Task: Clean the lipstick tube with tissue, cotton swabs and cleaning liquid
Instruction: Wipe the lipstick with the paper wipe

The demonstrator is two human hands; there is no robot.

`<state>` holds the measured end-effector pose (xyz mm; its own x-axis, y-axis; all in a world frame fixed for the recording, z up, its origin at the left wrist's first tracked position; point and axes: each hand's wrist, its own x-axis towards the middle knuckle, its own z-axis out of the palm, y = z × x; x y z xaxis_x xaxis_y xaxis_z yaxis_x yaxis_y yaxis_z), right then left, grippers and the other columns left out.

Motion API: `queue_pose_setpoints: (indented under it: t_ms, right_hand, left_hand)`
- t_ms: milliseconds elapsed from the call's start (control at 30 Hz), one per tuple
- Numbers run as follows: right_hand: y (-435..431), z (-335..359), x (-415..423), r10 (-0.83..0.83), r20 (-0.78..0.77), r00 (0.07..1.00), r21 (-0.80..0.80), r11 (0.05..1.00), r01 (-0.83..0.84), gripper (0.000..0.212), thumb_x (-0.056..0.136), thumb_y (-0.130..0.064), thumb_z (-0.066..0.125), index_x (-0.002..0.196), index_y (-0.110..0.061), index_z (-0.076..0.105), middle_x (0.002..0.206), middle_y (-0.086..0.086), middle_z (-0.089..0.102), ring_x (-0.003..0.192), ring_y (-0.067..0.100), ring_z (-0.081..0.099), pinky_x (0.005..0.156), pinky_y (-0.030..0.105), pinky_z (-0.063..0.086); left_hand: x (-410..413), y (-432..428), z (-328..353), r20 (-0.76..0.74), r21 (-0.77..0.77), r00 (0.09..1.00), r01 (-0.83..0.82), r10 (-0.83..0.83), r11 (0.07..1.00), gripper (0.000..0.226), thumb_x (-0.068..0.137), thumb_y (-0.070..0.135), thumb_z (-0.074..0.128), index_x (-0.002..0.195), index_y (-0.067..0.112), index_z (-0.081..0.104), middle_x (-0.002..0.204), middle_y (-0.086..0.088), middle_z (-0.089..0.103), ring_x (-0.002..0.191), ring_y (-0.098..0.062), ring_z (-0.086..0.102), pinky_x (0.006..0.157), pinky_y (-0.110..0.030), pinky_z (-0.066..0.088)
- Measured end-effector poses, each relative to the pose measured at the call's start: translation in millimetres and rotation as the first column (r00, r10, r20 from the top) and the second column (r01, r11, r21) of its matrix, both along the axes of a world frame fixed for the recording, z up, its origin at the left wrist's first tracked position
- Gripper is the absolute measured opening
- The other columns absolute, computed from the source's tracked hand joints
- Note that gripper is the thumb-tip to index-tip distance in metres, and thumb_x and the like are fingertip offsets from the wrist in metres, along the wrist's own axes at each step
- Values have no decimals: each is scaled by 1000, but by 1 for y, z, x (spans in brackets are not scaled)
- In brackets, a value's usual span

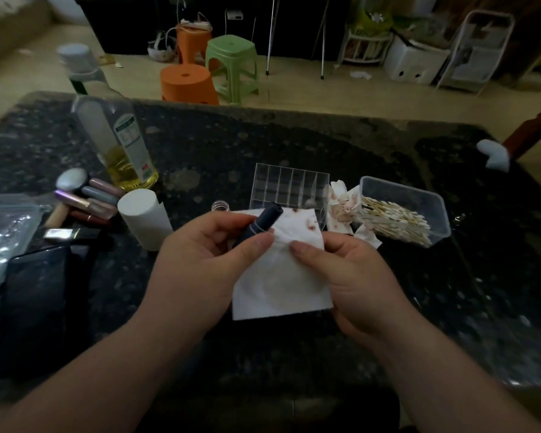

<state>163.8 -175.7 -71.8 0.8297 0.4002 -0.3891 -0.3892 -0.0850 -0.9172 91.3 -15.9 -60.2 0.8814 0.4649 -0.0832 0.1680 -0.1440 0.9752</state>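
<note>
Desk: dark speckled stone desk [294, 142], carrying clear plastic compartment organiser [289, 185].
Tube: dark navy cylindrical lipstick tube [261, 225], just in front of organiser, long axis tilted, top end toward it.
Left hand [206, 254]: curled round tube's lower half.
Right hand [341, 276]: pinching white red-smeared square tissue [281, 276], touching tube's right flank.
Next, probably: wiping along that axis toward exposed top.

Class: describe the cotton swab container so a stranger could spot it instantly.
Start at the dark speckled stone table. On its right side, beside crumpled red-stained tissues, sits a clear rectangular plastic tub. Unlike the clear gridded organiser nearby, it holds a heap of white-tipped cotton swabs.
</note>
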Motion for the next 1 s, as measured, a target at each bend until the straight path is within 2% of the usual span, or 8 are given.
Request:
queue_pose_setpoints:
  t_ms: [167, 300, 367, 467, 600, 767, 900, 1000]
  right_hand:
    - [-1, -5, 11, -280, 132, 951, -111, 949, 295, 10, 93, -19, 65, 95, -18, 75, 92, -1, 78, 91, 21, 73, 81, 42, 60]
    - [-5, -4, 12, -138, 342, 929, -248, 941, 231, 8, 93, -24, 66, 97, -22, 73, 93, -4, 76, 87, 16, 73, 78, 40, 60]
    - [-4, -3, 7, -24, 177, 984, -32, 999, 30, 14, 90, -20, 69, 101, -11, 74, 90, 9, 78, 84, 28, 74, 78, 46, 59]
    - [-3, 1, 1, 217, -55, 975, 354, 917, -184, 26, 90, -10, 64, 108, 8, 65, 78, 26, 66, 68, 36, 64, 72, 49, 53]
    - [0, 9, -4, 254, -8, 967, 404, 886, -229, 14, 90, -8, 63, 96, 4, 67, 62, 17, 56, 52, 28, 57, 56, 41, 52]
    - [-1, 12, -6, 186, 72, 980, 281, 939, -199, 17, 81, -20, 68, 86, -6, 76, 64, 16, 66, 51, 24, 62, 51, 35, 54]
    - [-2, 7, -7, 106, 171, 980, 141, 981, -131, 24, 73, -24, 71, 91, -9, 78, 89, 14, 78, 79, 26, 75, 66, 33, 61]
    - [2, 6, -10, 60, 230, 971, 76, 994, -79, 26, 72, -24, 71, 94, -13, 78, 90, 9, 79, 83, 25, 77, 68, 31, 61]
  left_hand:
    - [2, -2, -2, -197, -143, 972, 96, -124, 985, 17, 99, 27, 53, 104, 22, 69, 88, 10, 78, 79, -5, 72, 79, -33, 60]
    - [-1, -4, -2, -168, -187, 946, 246, -278, 951, 15, 100, 22, 50, 104, 18, 64, 86, 3, 75, 64, -15, 65, 62, -28, 59]
    - [-2, -5, -5, -110, -287, 941, 277, -319, 917, 17, 94, 24, 57, 106, 13, 64, 85, -3, 75, 61, -15, 62, 58, -26, 54]
    - [-2, -6, -6, 1, -497, 946, 281, -323, 821, 29, 83, 22, 63, 106, 4, 65, 87, -13, 74, 60, -19, 61, 57, -30, 53]
    - [-3, -4, -5, 67, -638, 925, 328, -375, 696, 25, 84, 19, 63, 101, 2, 68, 89, -19, 73, 63, -22, 65, 58, -32, 55]
    - [-4, -2, -4, 5, -584, 883, 384, -470, 715, 34, 81, 23, 65, 100, -5, 70, 91, -18, 75, 66, -24, 69, 61, -32, 58]
    - [-5, 0, 0, -154, -207, 890, 397, -430, 894, 21, 75, 32, 73, 92, 20, 77, 84, -1, 78, 69, -18, 73, 64, -28, 60]
    - [-6, -8, 2, -160, -107, 933, 308, -322, 945, 12, 80, 22, 79, 90, 19, 75, 81, -1, 77, 57, -13, 68, 57, -25, 58]
